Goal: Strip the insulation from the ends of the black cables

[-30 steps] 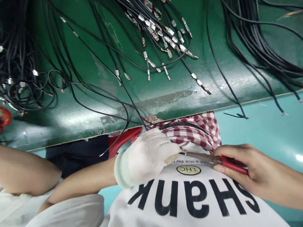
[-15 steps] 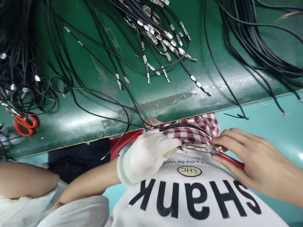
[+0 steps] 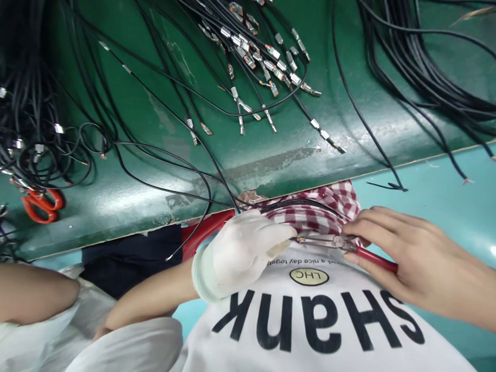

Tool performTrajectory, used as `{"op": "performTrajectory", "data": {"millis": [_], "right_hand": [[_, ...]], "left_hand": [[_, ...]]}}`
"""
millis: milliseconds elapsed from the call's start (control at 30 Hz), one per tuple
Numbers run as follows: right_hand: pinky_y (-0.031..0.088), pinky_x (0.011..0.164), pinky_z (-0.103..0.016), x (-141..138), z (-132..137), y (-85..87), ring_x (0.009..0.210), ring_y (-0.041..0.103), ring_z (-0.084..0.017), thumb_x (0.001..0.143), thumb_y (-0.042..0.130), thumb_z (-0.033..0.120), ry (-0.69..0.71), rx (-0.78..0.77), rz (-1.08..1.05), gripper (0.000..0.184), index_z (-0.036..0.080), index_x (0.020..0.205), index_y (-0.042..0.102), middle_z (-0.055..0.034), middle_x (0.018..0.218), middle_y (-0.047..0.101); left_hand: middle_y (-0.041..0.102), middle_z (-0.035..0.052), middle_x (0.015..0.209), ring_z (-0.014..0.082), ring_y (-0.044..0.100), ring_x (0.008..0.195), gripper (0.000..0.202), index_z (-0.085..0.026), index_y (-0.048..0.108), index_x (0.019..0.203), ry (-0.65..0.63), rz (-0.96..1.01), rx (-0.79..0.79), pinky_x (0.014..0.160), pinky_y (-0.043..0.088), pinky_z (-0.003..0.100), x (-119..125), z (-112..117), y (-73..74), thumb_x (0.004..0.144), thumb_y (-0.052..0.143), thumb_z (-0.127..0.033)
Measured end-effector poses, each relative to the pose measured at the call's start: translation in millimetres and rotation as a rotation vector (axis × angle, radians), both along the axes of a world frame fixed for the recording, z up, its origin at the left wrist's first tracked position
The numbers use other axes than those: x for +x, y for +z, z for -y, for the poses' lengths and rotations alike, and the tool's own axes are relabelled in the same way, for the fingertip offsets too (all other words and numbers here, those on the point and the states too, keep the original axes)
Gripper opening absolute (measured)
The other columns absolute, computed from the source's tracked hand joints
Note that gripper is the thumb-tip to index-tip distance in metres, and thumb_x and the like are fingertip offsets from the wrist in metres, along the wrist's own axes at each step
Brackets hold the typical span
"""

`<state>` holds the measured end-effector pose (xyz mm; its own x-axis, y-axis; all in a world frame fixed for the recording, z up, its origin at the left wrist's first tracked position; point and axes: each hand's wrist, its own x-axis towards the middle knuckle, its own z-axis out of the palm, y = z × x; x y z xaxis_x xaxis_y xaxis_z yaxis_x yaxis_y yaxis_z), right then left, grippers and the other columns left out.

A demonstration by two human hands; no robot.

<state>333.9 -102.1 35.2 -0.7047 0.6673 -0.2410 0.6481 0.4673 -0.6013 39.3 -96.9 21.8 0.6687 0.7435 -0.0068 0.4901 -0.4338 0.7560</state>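
Note:
My left hand [image 3: 245,251], in a white glove, pinches the end of a black cable [image 3: 294,239], with small coloured wires showing past the fingertips. My right hand [image 3: 404,259] is bare and closed round long-nosed pliers [image 3: 376,259] with red handles. The plier tips point left and meet the wires just beyond my left fingers. Whether the jaws grip a wire is too small to tell. Several black cables [image 3: 308,202] run behind my left hand over red-and-white checked cloth [image 3: 332,199] on my lap.
A green table [image 3: 265,159] bears many black cables with metal connectors [image 3: 273,51]. More cables [image 3: 423,67] hang over its edge at right. Scissors with orange handles [image 3: 43,205] lie at left beside a tangle of cables [image 3: 26,129]. Another person's arm [image 3: 28,295] is at lower left.
Both hands stay almost in place, with the plier tips slightly changed in position at the wire end. The view has shifted a little, and the other person's arm has moved slightly left.

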Motion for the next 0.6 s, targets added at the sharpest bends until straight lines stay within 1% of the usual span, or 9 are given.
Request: {"op": "performTrajectory", "data": {"millis": [200,300,400,500,600], "right_hand": [[0.052,0.073,-0.037,1.5,2.3,-0.5,0.089,0.063,-0.023,0.097,0.054,0.037,-0.011,-0.012,-0.012,0.025,0.022,0.117,0.058,-0.0086,0.103,0.066],[0.053,0.075,-0.038,1.4,2.3,0.5,0.09,0.064,-0.024,0.096,0.054,0.037,-0.016,-0.045,-0.016,0.027,0.022,0.118,0.058,-0.009,0.104,0.066],[0.053,0.077,-0.038,1.2,1.8,1.7,0.092,0.064,-0.024,0.096,0.055,0.037,-0.021,-0.111,-0.024,0.028,0.022,0.119,0.057,-0.0085,0.104,0.066],[0.053,0.078,-0.037,1.6,2.1,1.8,0.09,0.064,-0.022,0.096,0.056,0.038,-0.039,-0.176,-0.02,0.028,0.024,0.12,0.055,-0.0067,0.105,0.065],[0.054,0.077,-0.036,2.3,3.1,0.6,0.088,0.064,-0.02,0.096,0.055,0.038,-0.046,-0.204,-0.028,0.027,0.025,0.12,0.054,-0.0057,0.105,0.065]], "left_hand": [[0.071,-0.0008,0.077,0.0127,0.061,0.064,0.022,-0.02,0.061,0.096,0.002,-0.006,-0.015,0.063,0.044,0.029,-0.8,2.1,-2.7,0.091,0.044,-0.006],[0.07,-0.0013,0.077,0.0122,0.061,0.064,0.021,-0.02,0.061,0.095,0.004,-0.006,-0.013,0.064,0.045,0.029,-0.9,2.2,-2.6,0.092,0.044,-0.008],[0.069,-0.0015,0.075,0.0122,0.06,0.063,0.02,-0.019,0.062,0.095,0.003,0.001,-0.007,0.063,0.044,0.029,-0.1,1.7,-1.9,0.094,0.044,-0.01],[0.068,-0.001,0.072,0.0126,0.059,0.061,0.017,-0.017,0.064,0.095,0.015,0.01,0.004,0.062,0.044,0.029,1.4,1.5,-1.1,0.095,0.047,-0.013],[0.067,-0.0004,0.07,0.013,0.059,0.061,0.017,-0.015,0.065,0.095,0.029,0.002,0.006,0.061,0.044,0.029,2.8,1.4,0.0,0.097,0.048,-0.017]]}}
